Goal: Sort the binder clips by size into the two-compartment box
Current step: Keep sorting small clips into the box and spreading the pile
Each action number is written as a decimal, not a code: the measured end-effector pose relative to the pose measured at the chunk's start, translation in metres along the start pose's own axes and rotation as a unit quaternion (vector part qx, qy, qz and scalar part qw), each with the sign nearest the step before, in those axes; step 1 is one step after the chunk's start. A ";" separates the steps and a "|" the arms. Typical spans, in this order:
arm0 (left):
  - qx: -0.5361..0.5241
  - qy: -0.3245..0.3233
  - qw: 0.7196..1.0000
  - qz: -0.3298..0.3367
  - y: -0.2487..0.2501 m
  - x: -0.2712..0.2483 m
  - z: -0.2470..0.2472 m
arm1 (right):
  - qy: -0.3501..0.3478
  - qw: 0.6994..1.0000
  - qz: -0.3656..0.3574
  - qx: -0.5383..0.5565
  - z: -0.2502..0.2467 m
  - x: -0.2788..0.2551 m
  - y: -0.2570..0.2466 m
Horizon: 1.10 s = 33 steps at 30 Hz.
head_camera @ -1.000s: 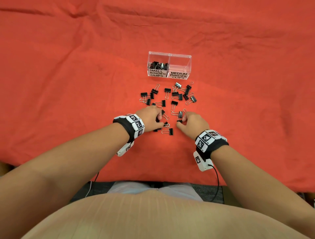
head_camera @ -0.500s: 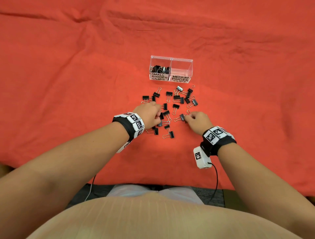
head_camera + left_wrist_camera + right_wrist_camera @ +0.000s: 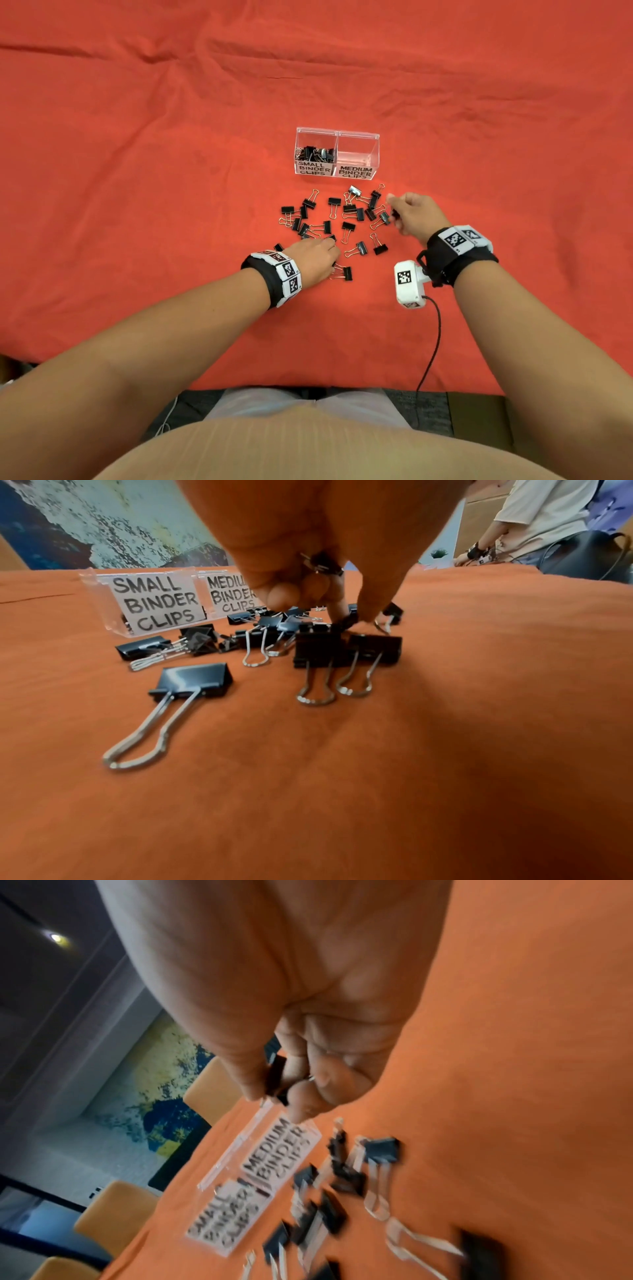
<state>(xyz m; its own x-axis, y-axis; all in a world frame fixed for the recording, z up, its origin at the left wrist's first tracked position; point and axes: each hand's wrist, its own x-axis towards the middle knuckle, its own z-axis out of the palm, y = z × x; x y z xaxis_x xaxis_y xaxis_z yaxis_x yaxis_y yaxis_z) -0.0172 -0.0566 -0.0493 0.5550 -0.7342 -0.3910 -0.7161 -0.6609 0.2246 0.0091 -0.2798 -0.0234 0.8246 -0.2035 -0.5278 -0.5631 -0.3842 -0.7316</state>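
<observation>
**Progress status: small compartment part-filled, medium compartment bare**

Head view. Sorting is under way, in your judgement not yet half done. The two-compartment box stands on the red cloth of the tabletop, beyond the loose binder clips. Its left compartment, labelled SMALL BINDER CLIPS, holds a cluster of small clips. Its right compartment, labelled MEDIUM BINDER CLIPS, shows no clip. Some two dozen clips lie scattered between the box and your hands. Your left hand rests low at the near edge of the scatter, fingers curled down among the clips. Your right hand is raised at the right edge of the scatter, near the box, fingers closed round something dark.

Left wrist view. Your left hand already carries a small clip tucked against the palm, while its fingertips pinch at a further clip lying in the pile. Larger clips lie in the foreground, apart from the hand.

Right wrist view. The picture is blurred. Your right hand grips a black clip between thumb and fingers; its size cannot be told. The box labels show below the hand, the clip not yet over either compartment.

Remaining work, as judged: deliver both held clips, then clear the scatter, including every medium clip.
</observation>
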 end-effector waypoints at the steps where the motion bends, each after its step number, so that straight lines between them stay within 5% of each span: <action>1: -0.003 0.013 1.000 0.000 0.000 0.001 -0.001 | 0.007 1.000 -0.011 0.001 -0.003 0.004 -0.009; 5: -0.040 0.070 0.997 0.007 -0.005 0.003 0.001 | 0.028 0.998 -0.055 -0.019 -0.007 0.027 -0.045; 15: -0.279 0.148 0.932 -0.180 -0.047 0.005 -0.040 | 0.004 0.981 -0.145 -0.132 0.050 0.068 -0.122; 20: -0.305 0.169 0.896 -0.274 -0.084 0.016 -0.070 | -0.017 0.960 -0.184 -0.212 0.067 0.065 -0.127; 27: -0.224 0.147 0.926 -0.266 -0.114 0.055 -0.111 | 0.049 0.975 -0.178 -0.127 0.044 0.042 -0.099; 33: -0.213 0.147 0.932 -0.253 -0.109 0.089 -0.120 | -0.040 0.960 -0.166 -0.222 0.059 -0.006 -0.040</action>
<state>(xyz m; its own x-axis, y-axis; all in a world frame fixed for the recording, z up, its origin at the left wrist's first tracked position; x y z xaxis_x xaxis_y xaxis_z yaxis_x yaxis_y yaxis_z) 0.1611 -0.0681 -0.0019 0.9133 -0.2812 -0.2947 -0.1331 -0.8898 0.4364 0.0235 -0.2102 -0.0168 0.9377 0.0589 -0.3424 -0.1780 -0.7649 -0.6190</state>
